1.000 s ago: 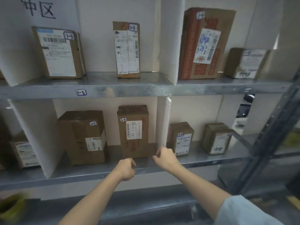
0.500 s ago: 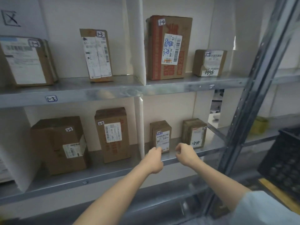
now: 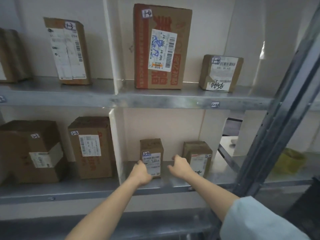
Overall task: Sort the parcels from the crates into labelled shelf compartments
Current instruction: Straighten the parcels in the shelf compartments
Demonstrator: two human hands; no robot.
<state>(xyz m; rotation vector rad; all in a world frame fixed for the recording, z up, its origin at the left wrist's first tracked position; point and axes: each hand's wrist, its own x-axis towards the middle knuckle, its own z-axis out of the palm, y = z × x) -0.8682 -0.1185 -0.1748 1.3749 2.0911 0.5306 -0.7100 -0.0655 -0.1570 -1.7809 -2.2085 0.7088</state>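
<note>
The 2-4 parcel (image 3: 152, 157) is standing in the lower-right compartment (image 3: 173, 129), left hand (image 3: 141, 173) covering its corner, grip unclear; right hand (image 3: 180, 166) is hovering loosely curled, empty. Likely settling it; releasing comes next.

From my end, the left hand (image 3: 141, 172) covers the lower left corner of the 2-4 box (image 3: 152, 149) with its fingers turned away, so I cannot tell whether it grips or only touches. The right hand (image 3: 181, 168) hides the lower left of the next box (image 3: 199, 153), whose corner tag is too blurred to read. The left edge cuts off the top box (image 3: 10, 56), the bottom box (image 3: 26, 151) and a shelf tag (image 3: 2, 98); past the upright (image 3: 277, 127) a yellow thing (image 3: 290, 161) is only a blur, and the dark crate (image 3: 306, 205) runs out at the lower right corner.
</note>
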